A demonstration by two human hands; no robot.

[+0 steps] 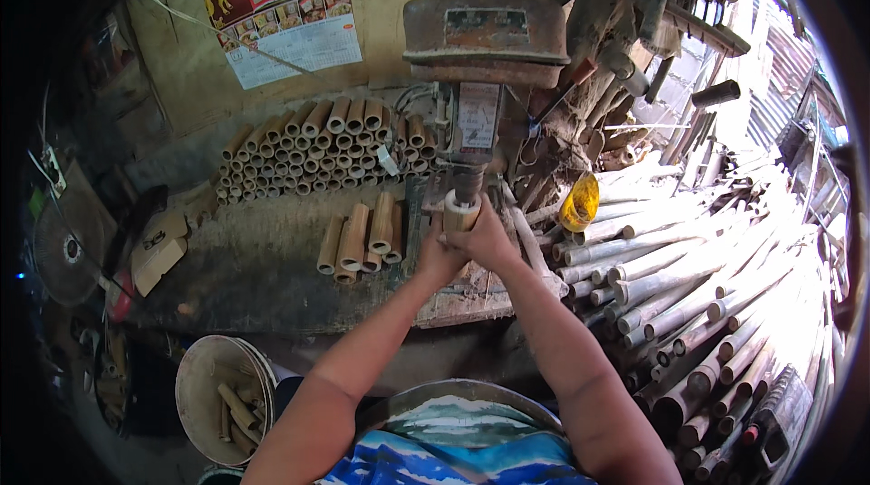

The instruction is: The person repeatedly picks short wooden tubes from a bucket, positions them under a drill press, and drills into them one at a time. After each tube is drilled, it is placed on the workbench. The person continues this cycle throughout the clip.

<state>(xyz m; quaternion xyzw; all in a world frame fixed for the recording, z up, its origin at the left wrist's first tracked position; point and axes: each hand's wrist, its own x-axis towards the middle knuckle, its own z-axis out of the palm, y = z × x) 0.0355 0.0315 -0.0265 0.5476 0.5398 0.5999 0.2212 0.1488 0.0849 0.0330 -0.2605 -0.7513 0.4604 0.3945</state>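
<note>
Both hands hold a short bamboo tube (pixel 459 218) upright beneath the spindle (pixel 468 182) of a rusty drill press (pixel 485 43). The tube's pale upper rim meets the spindle's lower end; whether a bit is inside it is hidden. My left hand (pixel 439 255) closes round the tube's lower left side. On the other side, my right hand (pixel 488 238) wraps it, fingers and thumb overlapping the left hand. Just left of my hands, several cut bamboo tubes (pixel 354 236) lie in a small heap on the dusty workbench (pixel 245 254).
A large stack of bamboo tubes (pixel 317 145) stands against the wall. Long bamboo poles (pixel 671 290) fill the right side, with a yellow container (pixel 580 202) above them. At lower left are a bucket (pixel 204 376) with bamboo pieces, a cardboard box (pixel 159 254) and a fan (pixel 72 245).
</note>
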